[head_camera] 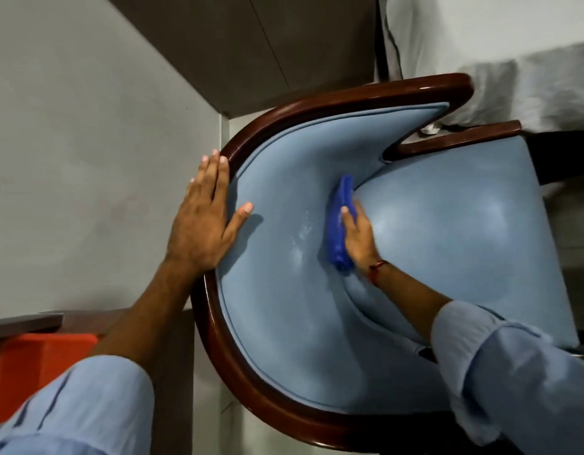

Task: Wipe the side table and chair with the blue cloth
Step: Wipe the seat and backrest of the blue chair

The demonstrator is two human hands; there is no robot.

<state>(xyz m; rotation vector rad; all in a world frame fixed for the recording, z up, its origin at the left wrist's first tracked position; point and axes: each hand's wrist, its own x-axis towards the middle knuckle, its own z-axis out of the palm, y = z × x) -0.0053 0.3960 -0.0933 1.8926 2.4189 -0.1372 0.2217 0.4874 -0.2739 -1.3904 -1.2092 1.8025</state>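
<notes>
While the left hand (pixel 203 221) lies flat with fingers spread on the chair (pixel 448 231), over its curved wooden rim and padded backrest, the right hand (pixel 357 233) is clamped on the blue cloth (pixel 339 221). The cloth is bunched into a roll and pressed into the crease where the chair's backrest meets the seat. An orange bin (pixel 24 366) sits beside the chair's back.

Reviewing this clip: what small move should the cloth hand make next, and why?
Probably slide the blue cloth further along the crease: the right hand presses it where backrest meets seat, while the left hand lies flat on the chair rim.
</notes>
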